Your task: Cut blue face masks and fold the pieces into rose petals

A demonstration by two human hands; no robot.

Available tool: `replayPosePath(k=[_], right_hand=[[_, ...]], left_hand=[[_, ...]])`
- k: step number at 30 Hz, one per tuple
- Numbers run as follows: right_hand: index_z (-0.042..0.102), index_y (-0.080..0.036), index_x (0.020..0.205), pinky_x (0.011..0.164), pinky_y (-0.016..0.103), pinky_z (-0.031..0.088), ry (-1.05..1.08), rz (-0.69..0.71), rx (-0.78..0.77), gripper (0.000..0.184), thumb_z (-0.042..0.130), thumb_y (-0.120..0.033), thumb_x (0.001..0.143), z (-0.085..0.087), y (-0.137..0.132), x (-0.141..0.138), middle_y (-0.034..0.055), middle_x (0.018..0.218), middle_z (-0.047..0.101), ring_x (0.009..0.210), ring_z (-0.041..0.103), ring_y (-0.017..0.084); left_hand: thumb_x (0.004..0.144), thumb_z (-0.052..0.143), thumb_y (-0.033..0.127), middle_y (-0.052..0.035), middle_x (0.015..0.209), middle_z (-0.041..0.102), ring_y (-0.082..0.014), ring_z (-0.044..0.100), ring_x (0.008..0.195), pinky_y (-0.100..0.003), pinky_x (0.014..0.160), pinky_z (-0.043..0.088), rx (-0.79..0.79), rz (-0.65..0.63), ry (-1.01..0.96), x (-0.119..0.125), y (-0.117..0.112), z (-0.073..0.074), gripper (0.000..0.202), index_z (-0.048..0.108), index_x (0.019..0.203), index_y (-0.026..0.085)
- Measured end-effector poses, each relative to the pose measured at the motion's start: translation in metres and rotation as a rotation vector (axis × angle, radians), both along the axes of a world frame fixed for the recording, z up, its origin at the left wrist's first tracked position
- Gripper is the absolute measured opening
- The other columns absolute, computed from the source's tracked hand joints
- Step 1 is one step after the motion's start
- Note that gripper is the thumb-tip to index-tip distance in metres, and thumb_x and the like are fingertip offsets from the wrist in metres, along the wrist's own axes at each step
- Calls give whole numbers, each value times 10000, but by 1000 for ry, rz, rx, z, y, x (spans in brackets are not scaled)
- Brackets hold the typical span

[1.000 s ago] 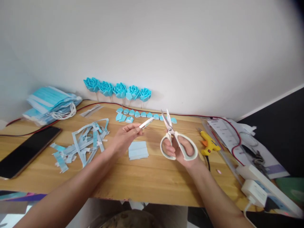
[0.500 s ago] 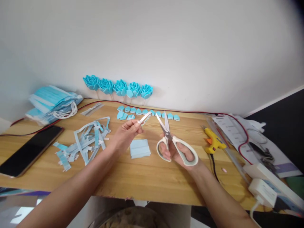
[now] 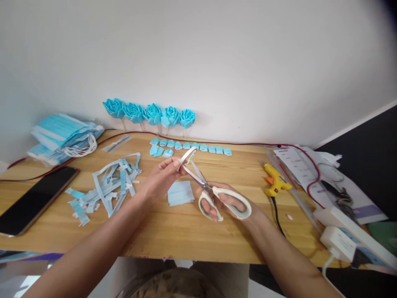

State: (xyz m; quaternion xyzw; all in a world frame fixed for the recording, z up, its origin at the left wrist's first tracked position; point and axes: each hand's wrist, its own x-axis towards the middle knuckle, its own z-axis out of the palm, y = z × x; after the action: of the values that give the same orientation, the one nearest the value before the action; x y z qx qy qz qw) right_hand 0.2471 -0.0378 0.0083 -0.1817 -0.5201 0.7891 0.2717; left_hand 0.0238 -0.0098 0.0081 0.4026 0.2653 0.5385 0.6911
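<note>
Pinched between the thumb and fingers of my left hand (image 3: 169, 169) is a narrow white loop with green marks on its inner side, which looks like a roll of tape (image 3: 187, 154). My right hand (image 3: 218, 198) grips scissors (image 3: 207, 188) with cream handles, fingers through the rings. Their blades are parted and point up-left, tips by the loop at my left fingertips; whether they touch it I cannot tell. Below the hands lies a light blue fabric square (image 3: 180, 193). Behind them is a row of small blue folded petals (image 3: 203, 147).
Several blue fabric roses (image 3: 153, 114) lean at the wall. Left are stacked masks (image 3: 63, 134), cut strips (image 3: 108, 186) and a phone (image 3: 35, 200). Right are a yellow glue gun (image 3: 276, 180), a power strip (image 3: 359, 234) and papers (image 3: 362, 211). A red-black cable (image 3: 235, 143) runs along the back.
My right hand has moved left, bringing the scissors' blades to the white loop and tilting them further left. My left hand keeps its pinch. The whole view has shifted slightly.
</note>
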Motion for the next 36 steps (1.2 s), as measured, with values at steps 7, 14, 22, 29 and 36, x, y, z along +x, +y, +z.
replayPosePath(k=[7,14,22,29,36], right_hand=[[545,-133,1135,493,227,433,-9,9,42,521,578,-563,843,-9,3,-2,54,804,576,567,531,105],[531,-144,1150,493,228,423,19,20,64,512,551,-566,861,-12,3,-5,48,795,574,585,542,118],[524,-126,1168,485,216,398,65,5,40,529,548,-562,869,-12,3,-7,22,734,553,567,512,107],[550,-140,1108,450,213,342,123,-59,0,467,558,-543,871,-14,1,-8,5,710,526,495,423,76],[562,-153,1079,413,181,332,131,-54,-80,469,602,-553,838,-13,1,-8,-18,669,500,493,376,66]], left_hand=[[738,768,393,-52,825,663,-198,611,846,-356,864,432,-22,-110,35,7,-8,-1,271,683,816,148],[718,788,392,-24,841,659,-175,598,842,-331,855,417,-13,-107,73,10,-12,-12,273,686,833,167],[756,750,402,-46,897,672,-197,613,861,-352,860,426,6,-148,118,12,-14,-13,281,688,900,167],[781,732,334,-47,889,677,-183,612,845,-306,841,432,56,-187,160,10,-15,-5,220,704,927,172],[850,654,345,-61,947,699,-196,627,869,-296,810,441,31,-163,281,7,-15,-2,211,705,974,181]])
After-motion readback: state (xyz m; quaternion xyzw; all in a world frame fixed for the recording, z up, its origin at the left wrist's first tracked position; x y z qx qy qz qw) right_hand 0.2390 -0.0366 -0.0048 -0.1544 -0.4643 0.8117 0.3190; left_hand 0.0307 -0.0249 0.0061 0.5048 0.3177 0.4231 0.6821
